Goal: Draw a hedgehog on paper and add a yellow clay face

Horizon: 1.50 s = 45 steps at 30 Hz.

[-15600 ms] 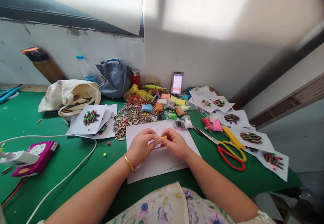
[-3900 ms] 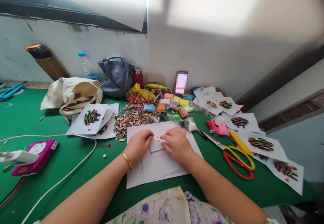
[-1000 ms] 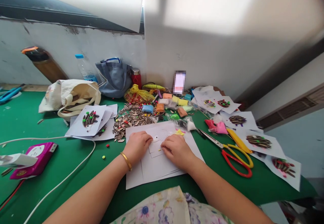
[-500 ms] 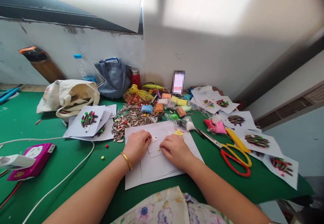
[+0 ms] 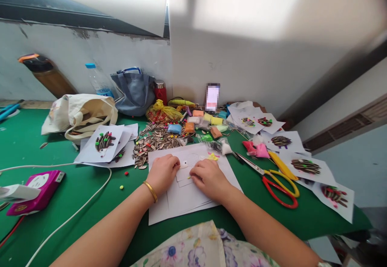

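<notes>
Several sheets of white paper [image 5: 175, 202] lie stacked in front of me, with a faint drawn outline on the smaller upper sheet. A flattened white piece with a black dot [image 5: 184, 164] sits on it, right beside the fingertips of my left hand [image 5: 163, 172]. Those fingers are curled and pressed together; what they pinch, if anything, is hidden. My right hand [image 5: 210, 180] rests on the paper with its fingers bent and closed together, and its grip cannot be made out. A tiny yellow strip [image 5: 189, 177] lies by its fingertips. Behind that hand is a lump of yellow clay [image 5: 213, 156].
Striped sunflower seeds [image 5: 157, 142] are heaped behind the paper, near bagged coloured clay [image 5: 189, 127]. Scissors [image 5: 272, 178] and a yellow cutter [image 5: 282, 165] lie to the right. Seed-decorated cards [image 5: 305, 166] line the right; more cards [image 5: 104, 144] lie left. A white cable [image 5: 90, 202] crosses the left.
Both hands stay in nearly the same place on the paper, with only slight finger movement. The whole view has shifted a little.
</notes>
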Available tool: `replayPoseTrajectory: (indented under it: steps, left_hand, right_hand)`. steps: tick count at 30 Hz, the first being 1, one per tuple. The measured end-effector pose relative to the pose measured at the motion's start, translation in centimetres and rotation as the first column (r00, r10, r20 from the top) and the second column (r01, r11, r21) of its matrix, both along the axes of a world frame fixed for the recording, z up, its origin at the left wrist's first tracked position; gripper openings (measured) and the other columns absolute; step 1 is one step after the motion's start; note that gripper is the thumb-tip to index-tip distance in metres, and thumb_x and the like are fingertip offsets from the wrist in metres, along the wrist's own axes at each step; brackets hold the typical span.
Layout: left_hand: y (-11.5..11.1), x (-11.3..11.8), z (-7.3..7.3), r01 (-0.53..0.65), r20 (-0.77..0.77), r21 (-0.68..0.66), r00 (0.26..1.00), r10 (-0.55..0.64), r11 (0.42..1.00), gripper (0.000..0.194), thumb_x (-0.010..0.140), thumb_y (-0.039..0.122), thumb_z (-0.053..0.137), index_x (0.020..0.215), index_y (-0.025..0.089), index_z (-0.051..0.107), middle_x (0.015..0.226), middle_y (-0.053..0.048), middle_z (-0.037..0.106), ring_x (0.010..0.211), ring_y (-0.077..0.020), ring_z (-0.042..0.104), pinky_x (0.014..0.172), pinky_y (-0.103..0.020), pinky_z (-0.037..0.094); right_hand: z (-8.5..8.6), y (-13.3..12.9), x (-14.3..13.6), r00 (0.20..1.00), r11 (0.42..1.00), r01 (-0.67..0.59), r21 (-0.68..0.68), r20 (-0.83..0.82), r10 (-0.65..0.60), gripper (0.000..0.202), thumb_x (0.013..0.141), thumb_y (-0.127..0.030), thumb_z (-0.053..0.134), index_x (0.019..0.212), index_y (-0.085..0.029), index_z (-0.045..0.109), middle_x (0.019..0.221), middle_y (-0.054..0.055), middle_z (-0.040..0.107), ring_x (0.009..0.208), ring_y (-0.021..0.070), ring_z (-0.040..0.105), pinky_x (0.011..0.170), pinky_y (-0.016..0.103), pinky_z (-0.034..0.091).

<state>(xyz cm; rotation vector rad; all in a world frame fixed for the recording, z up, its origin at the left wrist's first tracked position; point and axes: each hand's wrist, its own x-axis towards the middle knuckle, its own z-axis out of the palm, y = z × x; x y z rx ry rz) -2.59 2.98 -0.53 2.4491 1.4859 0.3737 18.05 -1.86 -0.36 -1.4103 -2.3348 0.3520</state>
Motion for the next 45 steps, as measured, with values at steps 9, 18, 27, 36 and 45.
replayPoseTrajectory:
  steps: [9, 18, 27, 36, 45]
  left_hand:
    - [0.1, 0.0, 0.0, -0.004, -0.012, 0.007, 1.000, 0.004, 1.000, 0.016, 0.093, 0.022, 0.050, 0.089, 0.021, 0.065, 0.090, -0.004, 0.067, 0.088, -0.0209, 0.061, 0.077, -0.033, 0.038]
    - [0.2, -0.3, 0.1, 0.033, 0.014, -0.012, 0.999, -0.033, 0.999, 0.009, 0.087, 0.022, 0.060, 0.089, 0.024, 0.069, 0.091, -0.002, 0.067, 0.085, -0.0199, 0.061, 0.076, -0.031, 0.039]
    - [0.4, -0.4, -0.2, 0.042, 0.021, -0.003, 0.999, -0.042, 0.999, 0.016, 0.092, 0.023, 0.053, 0.090, 0.022, 0.069, 0.091, -0.004, 0.068, 0.088, -0.0205, 0.062, 0.077, -0.031, 0.040]
    - [0.5, -0.7, -0.1, 0.077, 0.055, -0.012, 0.996, -0.076, 0.997, 0.016, 0.090, 0.021, 0.057, 0.089, 0.024, 0.073, 0.087, -0.003, 0.067, 0.083, -0.0189, 0.061, 0.075, -0.029, 0.041]
    - [0.6, -1.1, 0.2, 0.059, 0.131, -0.097, 0.990, -0.046, 0.993, 0.017, 0.083, 0.017, 0.062, 0.094, 0.023, 0.074, 0.091, -0.004, 0.068, 0.086, -0.0194, 0.062, 0.080, -0.030, 0.045]
  right_hand:
    - [0.0, 0.1, 0.1, 1.000, 1.000, -0.004, -0.003, 0.000, 0.004, 0.009, 0.089, -0.019, 0.062, 0.091, -0.022, 0.071, 0.094, 0.003, 0.067, 0.095, 0.0194, 0.056, 0.090, 0.036, 0.035]
    - [0.1, 0.1, 0.0, 1.000, 1.000, -0.010, -0.007, -0.006, 0.010, 0.009, 0.088, -0.018, 0.063, 0.091, -0.022, 0.071, 0.092, 0.003, 0.067, 0.094, 0.0191, 0.055, 0.089, 0.036, 0.035]
    - [0.1, 0.1, 0.0, 1.000, 1.000, -0.004, -0.025, 0.006, 0.004, 0.009, 0.088, -0.019, 0.063, 0.092, -0.022, 0.071, 0.094, 0.003, 0.068, 0.095, 0.0196, 0.056, 0.090, 0.036, 0.035]
    - [0.2, 0.1, 0.0, 1.000, 0.999, -0.003, -0.032, 0.005, 0.003, 0.009, 0.089, -0.019, 0.063, 0.091, -0.022, 0.071, 0.093, 0.003, 0.068, 0.095, 0.0194, 0.056, 0.090, 0.035, 0.036]
    - [0.2, 0.1, -0.1, 1.000, 0.999, 0.000, -0.034, 0.001, 0.000, 0.009, 0.088, -0.018, 0.063, 0.090, -0.022, 0.071, 0.093, 0.003, 0.068, 0.095, 0.0187, 0.057, 0.089, 0.034, 0.036]
